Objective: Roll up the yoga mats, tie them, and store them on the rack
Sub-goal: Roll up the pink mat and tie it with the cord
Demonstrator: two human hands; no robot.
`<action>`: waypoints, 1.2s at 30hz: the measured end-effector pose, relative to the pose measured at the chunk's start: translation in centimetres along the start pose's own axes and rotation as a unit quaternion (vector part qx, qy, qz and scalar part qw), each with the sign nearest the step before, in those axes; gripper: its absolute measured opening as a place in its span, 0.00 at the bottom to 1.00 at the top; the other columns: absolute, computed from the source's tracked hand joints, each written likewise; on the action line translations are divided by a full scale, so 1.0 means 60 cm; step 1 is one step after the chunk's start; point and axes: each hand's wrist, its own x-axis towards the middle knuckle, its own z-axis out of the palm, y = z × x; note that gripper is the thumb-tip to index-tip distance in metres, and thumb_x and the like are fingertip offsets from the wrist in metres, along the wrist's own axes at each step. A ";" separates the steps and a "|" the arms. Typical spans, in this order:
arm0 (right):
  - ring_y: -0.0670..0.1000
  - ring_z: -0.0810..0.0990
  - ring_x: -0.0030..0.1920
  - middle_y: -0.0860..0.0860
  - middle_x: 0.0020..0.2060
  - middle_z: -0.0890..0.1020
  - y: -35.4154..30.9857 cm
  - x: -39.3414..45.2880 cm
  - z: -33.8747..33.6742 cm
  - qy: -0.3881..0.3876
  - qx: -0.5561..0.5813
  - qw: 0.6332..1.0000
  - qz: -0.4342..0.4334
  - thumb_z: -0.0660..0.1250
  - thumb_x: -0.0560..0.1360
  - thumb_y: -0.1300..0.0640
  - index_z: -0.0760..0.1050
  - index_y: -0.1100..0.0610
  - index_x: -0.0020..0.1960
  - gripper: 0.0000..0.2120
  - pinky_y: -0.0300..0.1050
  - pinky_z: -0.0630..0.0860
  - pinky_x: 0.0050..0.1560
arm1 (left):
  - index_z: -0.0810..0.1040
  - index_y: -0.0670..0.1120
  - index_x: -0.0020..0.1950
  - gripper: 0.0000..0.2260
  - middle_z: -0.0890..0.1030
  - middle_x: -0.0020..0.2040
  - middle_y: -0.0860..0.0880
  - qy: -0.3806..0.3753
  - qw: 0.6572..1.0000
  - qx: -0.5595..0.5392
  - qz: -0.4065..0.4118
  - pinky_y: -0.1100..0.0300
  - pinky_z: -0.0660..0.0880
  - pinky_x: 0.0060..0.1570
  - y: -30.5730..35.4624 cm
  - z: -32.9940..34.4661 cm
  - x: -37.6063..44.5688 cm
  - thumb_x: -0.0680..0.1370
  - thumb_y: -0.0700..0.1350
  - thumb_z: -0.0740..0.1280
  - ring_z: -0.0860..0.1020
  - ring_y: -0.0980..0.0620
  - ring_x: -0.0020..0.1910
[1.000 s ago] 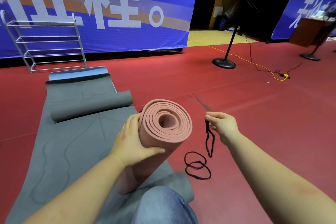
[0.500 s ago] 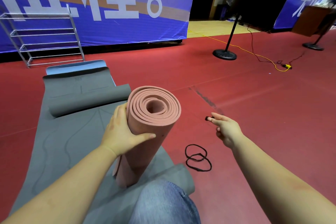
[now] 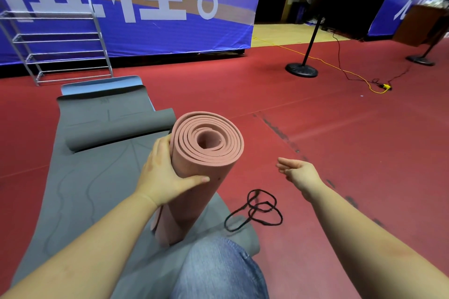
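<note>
Left hand (image 3: 165,177) has a grip around the rolled pink foam yoga mat (image 3: 201,170), standing on end on the flat grey mat (image 3: 92,177). Right hand (image 3: 300,172) is released, empty. Foam looks light and springy, so I'd cinch the black cord (image 3: 257,209) mid-roll.

1. Your left forearm reaches in from the lower left, bare, angled up toward the middle of the view.
2. Your left hand (image 3: 162,175) grips the rolled pink mat (image 3: 194,177) near its upper end, fingers curled round its far side, thumb lying flat across the near side.
3. Your right forearm comes in from the lower right, bare, stretched forward and to the left.
4. Your right hand (image 3: 300,172) is held out in the air, palm turned partly up, fingers straight and close together, holding nothing.
5. Your knee (image 3: 218,272), in blue denim, shows at the bottom centre between both arms.
</note>
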 end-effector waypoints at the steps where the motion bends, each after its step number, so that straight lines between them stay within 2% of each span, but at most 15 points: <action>1: 0.51 0.76 0.53 0.61 0.58 0.79 0.003 0.001 0.000 0.007 -0.026 1.000 -0.008 0.55 0.75 0.77 0.73 0.67 0.64 0.21 0.30 0.73 0.46 | 0.63 0.46 0.70 0.50 0.69 0.64 0.49 -0.001 1.000 0.000 0.001 0.54 0.66 0.63 0.000 0.000 0.000 0.55 0.56 0.82 0.68 0.49 0.66; 3: 0.51 0.77 0.55 0.60 0.59 0.80 0.008 0.000 0.000 0.012 -0.093 0.995 -0.023 0.62 0.74 0.75 0.75 0.65 0.64 0.19 0.38 0.71 0.56 | 0.64 0.46 0.70 0.51 0.69 0.64 0.50 -0.001 1.000 -0.001 0.000 0.54 0.66 0.63 0.000 -0.001 -0.001 0.53 0.58 0.81 0.68 0.49 0.66; 5: 0.52 0.78 0.58 0.57 0.59 0.80 0.010 -0.007 0.006 0.002 -0.153 0.988 -0.031 0.67 0.73 0.71 0.76 0.62 0.63 0.19 0.41 0.69 0.60 | 0.64 0.46 0.70 0.48 0.69 0.64 0.50 0.000 1.000 -0.003 -0.002 0.54 0.66 0.63 -0.001 -0.002 -0.002 0.56 0.54 0.82 0.68 0.49 0.66; 13: 0.49 0.76 0.51 0.49 0.54 0.78 -0.037 -0.052 0.130 -0.145 -0.217 0.956 -0.138 0.69 0.74 0.64 0.75 0.58 0.64 0.19 0.41 0.71 0.52 | 0.63 0.46 0.70 0.47 0.68 0.64 0.49 -0.001 1.000 -0.006 0.002 0.57 0.64 0.62 0.000 0.002 0.001 0.57 0.53 0.82 0.68 0.49 0.65; 17: 0.54 0.77 0.47 0.57 0.48 0.81 -0.051 -0.048 0.197 -0.151 -0.249 0.937 -0.195 0.61 0.73 0.68 0.77 0.64 0.52 0.10 0.53 0.75 0.46 | 0.64 0.46 0.70 0.53 0.67 0.60 0.54 -0.003 1.000 -0.014 0.002 0.62 0.63 0.60 -0.002 -0.003 -0.002 0.51 0.66 0.74 0.69 0.51 0.64; 18: 0.52 0.76 0.43 0.58 0.44 0.81 -0.053 -0.045 0.206 -0.150 -0.247 0.938 -0.193 0.60 0.73 0.69 0.77 0.63 0.48 0.09 0.51 0.76 0.45 | 0.64 0.46 0.70 0.53 0.66 0.59 0.56 0.002 1.000 -0.020 0.001 0.62 0.64 0.59 -0.005 -0.006 -0.002 0.50 0.68 0.71 0.69 0.52 0.64; 20: 0.44 0.70 0.35 0.50 0.35 0.77 -0.063 -0.048 0.216 -0.158 -0.205 0.953 -0.157 0.58 0.76 0.70 0.73 0.57 0.39 0.12 0.36 0.73 0.37 | 0.64 0.47 0.70 0.53 0.66 0.59 0.57 0.008 1.000 -0.025 -0.004 0.61 0.65 0.59 -0.014 -0.017 0.003 0.49 0.69 0.69 0.69 0.53 0.63; 21: 0.42 0.70 0.33 0.47 0.33 0.75 -0.064 -0.047 0.221 -0.168 -0.160 0.964 -0.129 0.57 0.77 0.69 0.72 0.56 0.39 0.13 0.33 0.70 0.37 | 0.64 0.47 0.70 0.53 0.67 0.60 0.57 0.007 1.000 -0.028 -0.006 0.62 0.65 0.58 -0.018 -0.022 0.006 0.49 0.69 0.69 0.69 0.55 0.62; 24: 0.46 0.77 0.40 0.49 0.44 0.80 -0.061 -0.046 0.247 -0.198 -0.071 0.975 -0.073 0.57 0.78 0.67 0.72 0.55 0.53 0.10 0.45 0.72 0.46 | 0.64 0.48 0.70 0.52 0.68 0.62 0.56 0.000 0.999 -0.047 -0.010 0.64 0.64 0.59 -0.033 -0.034 0.020 0.50 0.68 0.70 0.67 0.60 0.60; 26: 0.50 0.78 0.46 0.51 0.50 0.79 -0.058 -0.044 0.262 -0.189 -0.059 0.977 -0.074 0.57 0.78 0.66 0.72 0.57 0.59 0.13 0.42 0.73 0.44 | 0.64 0.48 0.70 0.52 0.68 0.62 0.56 -0.002 0.998 -0.061 -0.014 0.63 0.64 0.60 -0.040 -0.038 0.029 0.49 0.68 0.71 0.67 0.60 0.60; 28: 0.51 0.77 0.51 0.52 0.53 0.79 -0.064 -0.042 0.271 -0.128 -0.011 0.986 -0.101 0.57 0.79 0.65 0.72 0.59 0.62 0.13 0.40 0.72 0.45 | 0.64 0.48 0.70 0.52 0.68 0.62 0.57 0.000 0.997 -0.068 -0.020 0.62 0.64 0.60 -0.044 -0.044 0.035 0.49 0.68 0.71 0.67 0.60 0.61; 30: 0.51 0.76 0.56 0.51 0.56 0.78 -0.090 -0.050 0.262 -0.055 0.117 0.984 -0.125 0.56 0.81 0.59 0.71 0.57 0.63 0.12 0.41 0.73 0.53 | 0.64 0.48 0.70 0.53 0.68 0.62 0.56 -0.002 0.997 -0.072 -0.020 0.62 0.64 0.61 -0.046 -0.047 0.036 0.49 0.68 0.71 0.67 0.60 0.61; 32: 0.46 0.73 0.61 0.45 0.58 0.75 -0.128 -0.071 0.244 -0.016 0.187 0.964 -0.190 0.56 0.82 0.52 0.69 0.53 0.65 0.13 0.34 0.69 0.60 | 0.64 0.49 0.70 0.52 0.68 0.61 0.56 -0.007 0.997 -0.074 -0.018 0.62 0.64 0.62 -0.048 -0.047 0.035 0.49 0.68 0.71 0.67 0.60 0.61; 34: 0.42 0.67 0.65 0.42 0.63 0.70 -0.171 -0.104 0.223 -0.052 0.167 0.946 -0.274 0.60 0.79 0.47 0.64 0.52 0.70 0.22 0.22 0.63 0.58 | 0.65 0.51 0.70 0.51 0.68 0.61 0.57 -0.013 0.997 -0.076 -0.017 0.62 0.64 0.61 -0.047 -0.047 0.035 0.50 0.67 0.73 0.67 0.60 0.61; 36: 0.43 0.62 0.71 0.45 0.70 0.65 -0.203 -0.129 0.207 -0.125 0.050 0.937 -0.321 0.67 0.68 0.38 0.58 0.50 0.75 0.40 0.30 0.60 0.66 | 0.64 0.52 0.70 0.50 0.67 0.61 0.57 -0.022 0.997 -0.068 -0.010 0.63 0.64 0.61 -0.041 -0.048 0.035 0.52 0.62 0.78 0.67 0.60 0.61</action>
